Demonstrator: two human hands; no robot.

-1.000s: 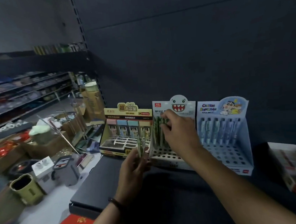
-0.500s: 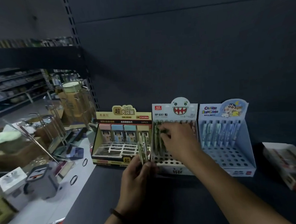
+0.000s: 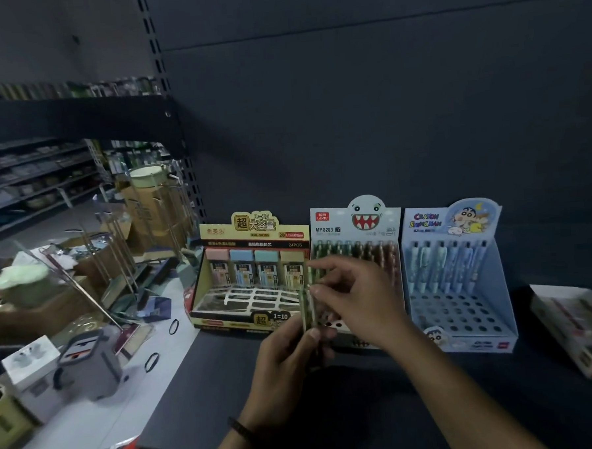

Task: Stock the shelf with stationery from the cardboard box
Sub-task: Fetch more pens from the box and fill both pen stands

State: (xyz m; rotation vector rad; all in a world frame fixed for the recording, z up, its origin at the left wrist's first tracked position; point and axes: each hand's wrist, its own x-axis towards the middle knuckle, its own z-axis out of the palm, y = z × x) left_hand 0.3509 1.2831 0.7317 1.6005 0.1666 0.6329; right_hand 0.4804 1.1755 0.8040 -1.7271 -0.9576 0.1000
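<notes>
Pens (image 3: 307,307) (green bunch) gripped upright in left hand (image 3: 287,355), right hand (image 3: 357,300) fingers (image 3: 320,290) pinching one, before monster display box (image 3: 352,221)

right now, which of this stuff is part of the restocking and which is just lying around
In the job: left hand holding a bunch of pens; right hand pinching one of them; monster-face display box; shelf.

Lying about or untouched: yellow refill box; blue pen box; white box on the right; grey case at left.
</notes>
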